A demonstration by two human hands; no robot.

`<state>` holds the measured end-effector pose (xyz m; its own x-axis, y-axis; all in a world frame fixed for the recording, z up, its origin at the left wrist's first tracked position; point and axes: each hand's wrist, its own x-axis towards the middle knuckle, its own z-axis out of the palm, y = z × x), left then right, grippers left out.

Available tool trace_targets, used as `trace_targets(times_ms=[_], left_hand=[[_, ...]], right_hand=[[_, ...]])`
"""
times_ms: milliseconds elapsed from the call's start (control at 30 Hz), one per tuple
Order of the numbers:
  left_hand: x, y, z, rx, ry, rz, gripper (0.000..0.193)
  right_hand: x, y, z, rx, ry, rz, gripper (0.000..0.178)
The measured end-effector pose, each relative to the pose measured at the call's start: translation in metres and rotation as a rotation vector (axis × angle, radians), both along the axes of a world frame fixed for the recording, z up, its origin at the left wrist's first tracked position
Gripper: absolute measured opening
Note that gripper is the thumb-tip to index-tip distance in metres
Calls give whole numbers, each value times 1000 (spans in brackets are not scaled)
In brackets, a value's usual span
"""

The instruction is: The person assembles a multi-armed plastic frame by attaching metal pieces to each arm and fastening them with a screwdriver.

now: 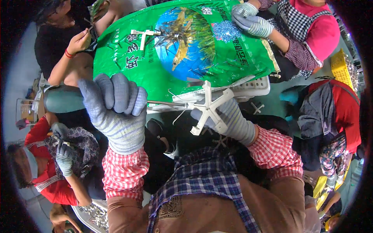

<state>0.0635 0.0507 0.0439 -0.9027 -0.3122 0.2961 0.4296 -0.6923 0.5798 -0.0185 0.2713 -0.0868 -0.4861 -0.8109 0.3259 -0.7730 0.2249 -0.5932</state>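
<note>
Print on the green sheet and a shirt emblem.
The sheet [107,62] bears large dark characters [132,54] down its left side, a line of small white characters [116,49] further left, and a smaller dark line [151,54] beside the round picture [180,54]. More dark characters [243,50] run along its right side, and a white square code [207,10] sits near the top. The brown shirt [210,206] carries a dark emblem [171,207], too fine to read.

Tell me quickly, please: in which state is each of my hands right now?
Left hand: closed, holding a metal rod.
Right hand: closed, holding a white star-shaped piece; some fingers are hidden behind it.
</note>
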Motion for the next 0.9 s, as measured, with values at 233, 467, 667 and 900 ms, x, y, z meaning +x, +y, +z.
trace_targets(times_ms=[233, 467, 667, 900], left_hand=[[-1, -20, -6, -18, 298, -389, 49], [-4, -13, -6, -290, 58, -187, 43], [-3, 5, -9, -318, -203, 338, 28], [-1, 0, -1, -21, -34, 3, 39]], right_hand=[[-6, 2, 7, -229, -334, 259, 32], [-5, -2, 5, -195, 299, 375, 27], [5, -2, -4, -207, -520, 128, 27], [-4, 7, 7, -175, -370, 17, 26]])
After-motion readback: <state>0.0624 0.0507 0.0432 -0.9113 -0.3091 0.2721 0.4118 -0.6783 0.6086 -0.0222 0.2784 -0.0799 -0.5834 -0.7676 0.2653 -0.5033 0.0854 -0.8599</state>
